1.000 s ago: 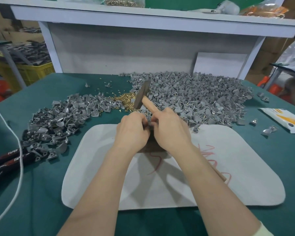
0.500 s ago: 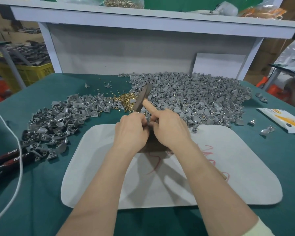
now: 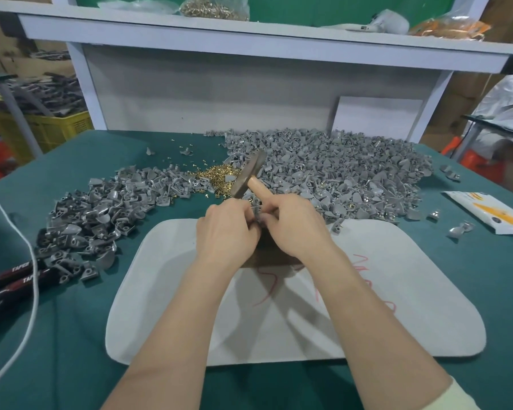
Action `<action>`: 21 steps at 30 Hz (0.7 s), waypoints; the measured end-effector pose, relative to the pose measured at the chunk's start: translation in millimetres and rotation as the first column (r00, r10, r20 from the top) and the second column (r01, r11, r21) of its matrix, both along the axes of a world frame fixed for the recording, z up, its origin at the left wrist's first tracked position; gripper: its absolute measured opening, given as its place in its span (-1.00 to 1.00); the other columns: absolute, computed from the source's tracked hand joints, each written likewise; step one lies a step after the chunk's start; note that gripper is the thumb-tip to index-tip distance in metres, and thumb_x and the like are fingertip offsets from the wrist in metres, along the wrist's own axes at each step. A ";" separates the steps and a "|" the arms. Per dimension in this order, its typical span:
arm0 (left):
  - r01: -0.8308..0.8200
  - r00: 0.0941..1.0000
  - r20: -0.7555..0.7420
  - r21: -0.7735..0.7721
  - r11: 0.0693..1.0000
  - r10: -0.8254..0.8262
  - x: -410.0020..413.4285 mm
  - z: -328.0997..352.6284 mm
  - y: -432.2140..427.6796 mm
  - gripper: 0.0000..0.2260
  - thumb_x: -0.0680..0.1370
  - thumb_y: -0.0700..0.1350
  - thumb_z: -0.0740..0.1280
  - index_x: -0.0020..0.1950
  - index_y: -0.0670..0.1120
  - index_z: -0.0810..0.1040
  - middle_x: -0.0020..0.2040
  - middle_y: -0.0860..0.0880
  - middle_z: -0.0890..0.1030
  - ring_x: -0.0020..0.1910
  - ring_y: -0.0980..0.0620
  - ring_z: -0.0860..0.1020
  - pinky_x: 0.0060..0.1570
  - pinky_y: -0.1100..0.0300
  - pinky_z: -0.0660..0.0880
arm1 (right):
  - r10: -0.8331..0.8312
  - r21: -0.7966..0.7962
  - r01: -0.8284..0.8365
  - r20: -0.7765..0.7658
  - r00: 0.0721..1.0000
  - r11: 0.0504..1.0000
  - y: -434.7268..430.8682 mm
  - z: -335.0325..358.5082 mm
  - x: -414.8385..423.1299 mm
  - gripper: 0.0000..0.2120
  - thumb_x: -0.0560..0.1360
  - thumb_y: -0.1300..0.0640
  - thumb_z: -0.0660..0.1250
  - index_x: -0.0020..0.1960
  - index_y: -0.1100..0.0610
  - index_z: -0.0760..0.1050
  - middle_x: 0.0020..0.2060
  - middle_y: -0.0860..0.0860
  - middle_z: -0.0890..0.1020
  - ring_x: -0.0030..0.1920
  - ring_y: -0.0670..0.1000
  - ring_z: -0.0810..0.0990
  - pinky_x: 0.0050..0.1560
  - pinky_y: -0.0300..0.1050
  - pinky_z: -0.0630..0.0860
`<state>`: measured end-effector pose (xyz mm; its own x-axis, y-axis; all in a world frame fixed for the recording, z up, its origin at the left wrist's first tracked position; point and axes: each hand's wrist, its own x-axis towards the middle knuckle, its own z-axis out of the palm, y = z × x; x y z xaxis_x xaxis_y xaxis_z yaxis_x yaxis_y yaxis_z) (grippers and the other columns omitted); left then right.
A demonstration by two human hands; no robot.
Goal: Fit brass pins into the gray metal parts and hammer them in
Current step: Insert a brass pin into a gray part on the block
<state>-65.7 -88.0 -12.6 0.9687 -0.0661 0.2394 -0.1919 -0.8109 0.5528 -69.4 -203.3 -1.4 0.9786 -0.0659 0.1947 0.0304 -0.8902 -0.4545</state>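
My left hand [image 3: 225,229] and my right hand [image 3: 293,226] meet over a brown block [image 3: 270,257] on the white mat [image 3: 353,306]. The left fingers pinch a small gray metal part [image 3: 256,216], mostly hidden between the fingertips. My right hand grips a hammer [image 3: 249,173], its index finger stretched along the handle and the head pointing away over the pins. A heap of brass pins [image 3: 216,174] lies just beyond the hands. No pin can be made out in the held part.
A big pile of gray parts [image 3: 353,176] fills the back right, a smaller pile [image 3: 101,214] the left. Red-black pliers [image 3: 9,279] and a white cable [image 3: 30,261] lie at the left edge, a white packet [image 3: 486,211] at the right. A shelf [image 3: 249,42] overhangs the back.
Both hands stay pressed together over the block. The hammer head has dipped slightly toward the pins.
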 end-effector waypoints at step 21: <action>-0.079 0.997 0.004 -0.040 0.996 0.079 2.5 -1.9 1.3 -0.95 0.49 -0.10 0.35 -0.11 -0.07 0.57 0.04 -0.07 0.53 0.08 -0.14 0.48 0.07 -0.04 0.45 | -0.032 0.064 0.016 0.244 0.969 0.998 -46.1 5.3 -55.6 -0.58 0.54 0.06 0.27 0.29 -0.35 0.37 0.10 -0.19 0.60 0.08 0.00 0.53 0.00 -0.10 0.46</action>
<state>-63.2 -86.7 -14.6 0.9690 0.0206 0.2462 -0.1313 -0.8012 0.5838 -125.0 -249.5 3.9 0.8995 -0.1080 0.4233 0.1266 -0.8630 -0.4891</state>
